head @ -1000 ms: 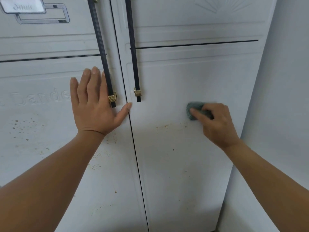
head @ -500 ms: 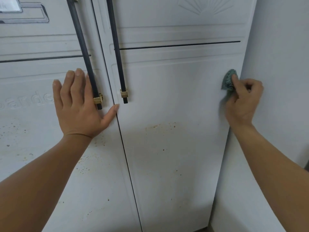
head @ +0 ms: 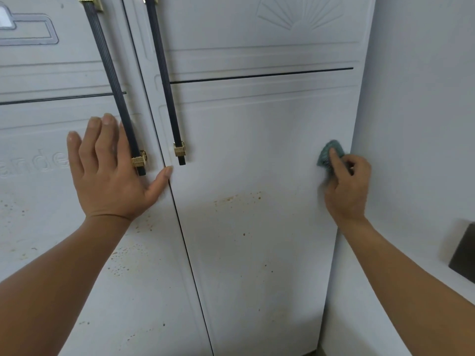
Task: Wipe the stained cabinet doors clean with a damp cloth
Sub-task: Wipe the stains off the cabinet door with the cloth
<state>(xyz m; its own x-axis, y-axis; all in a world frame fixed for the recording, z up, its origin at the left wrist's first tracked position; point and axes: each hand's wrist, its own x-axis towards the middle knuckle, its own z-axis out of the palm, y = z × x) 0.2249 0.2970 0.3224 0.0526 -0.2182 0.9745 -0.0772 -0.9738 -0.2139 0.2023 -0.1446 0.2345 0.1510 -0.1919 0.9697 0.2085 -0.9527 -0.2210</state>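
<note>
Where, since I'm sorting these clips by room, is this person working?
Probably a home, perhaps a kitchen, though unsure. Two tall white cabinet doors with long dark handles stand beside a plain wall, brown splatter stains dot their lower panels, and the right hand grips a green cloth.

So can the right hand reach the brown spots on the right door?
Probably yes: the right hand holds the cloth against that door, with only bare panel between it and the spots.

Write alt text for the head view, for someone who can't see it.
The right hand presses a green cloth against the right cabinet door near its right edge, up and right of brown stains. The left hand lies flat on the left door, by its handle.
</note>
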